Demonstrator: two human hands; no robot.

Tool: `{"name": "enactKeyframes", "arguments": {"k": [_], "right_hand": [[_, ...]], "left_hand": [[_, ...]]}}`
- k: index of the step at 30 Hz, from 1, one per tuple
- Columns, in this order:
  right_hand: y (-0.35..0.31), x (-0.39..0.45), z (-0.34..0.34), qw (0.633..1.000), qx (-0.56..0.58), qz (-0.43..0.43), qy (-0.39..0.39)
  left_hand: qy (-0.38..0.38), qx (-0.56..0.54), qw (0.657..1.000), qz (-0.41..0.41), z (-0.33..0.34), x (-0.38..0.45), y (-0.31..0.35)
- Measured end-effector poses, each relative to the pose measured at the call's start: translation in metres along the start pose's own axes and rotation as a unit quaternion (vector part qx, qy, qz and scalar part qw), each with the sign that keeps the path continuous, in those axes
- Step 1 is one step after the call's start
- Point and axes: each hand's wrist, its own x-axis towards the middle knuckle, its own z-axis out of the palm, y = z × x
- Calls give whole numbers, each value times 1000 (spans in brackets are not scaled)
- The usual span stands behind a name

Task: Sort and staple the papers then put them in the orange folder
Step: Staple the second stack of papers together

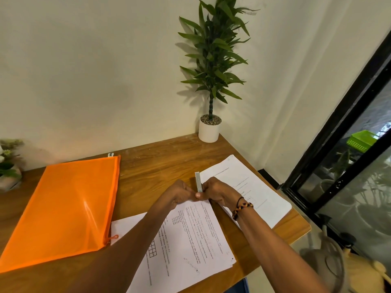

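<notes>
Both hands are meeting over the desk, fingers curled narrow. Right hand is pinching a staple strip, a thin grey bar standing nearly upright between the fingertips. Left hand is closing in on the strip's lower end, thumb tip touching it; cannot tell if it is gripping or just steadying. No stapler showing, possibly hidden under the hands.

Strip is probably light, stiff but brittle, likely snapping if bent; best held by the long sides.

Under and just nearer than the hands, near stack of printed sheets is lying flat. Just right of the right hand, far stack is lying flat too, overlapping the first. Paper is light, floppy, slippery sheet on sheet; best squared up and pinched at a corner before stapling.

Well left of the left hand, folder is lying flat, orange, translucent, zip edge facing the hands, puller at the near end. Appears empty; zip state unclear.

Beyond the hands, potted plant is sitting at the desk corner.
</notes>
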Motion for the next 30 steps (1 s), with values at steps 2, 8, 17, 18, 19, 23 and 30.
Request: {"name": "enactKeyframes", "arguments": {"k": [2, 8, 17, 18, 19, 23, 30], "right_hand": [[0, -1, -1, 1000, 16, 10, -3], [-12, 1, -6, 995, 88, 43, 30], [-25, 23, -6, 977, 108, -42, 179], [-27, 29, -8, 978, 84, -38, 186], [-29, 34, -9, 979, 59, -34, 190], [-40, 59, -7, 978, -66, -16, 199], [-63, 84, 5, 940, -219, -24, 261]], "left_hand": [[-4, 6, 1000, 17, 0, 1, -2], [-29, -7, 996, 81, -5, -3, 0], [27, -64, 996, 63, -27, -12, -4], [42, -85, 994, 63, -30, -12, -7], [56, -108, 991, 60, -34, -13, -9], [83, -220, 971, 37, -44, -11, -19], [181, -283, 941, 44, -38, -3, -26]]}}
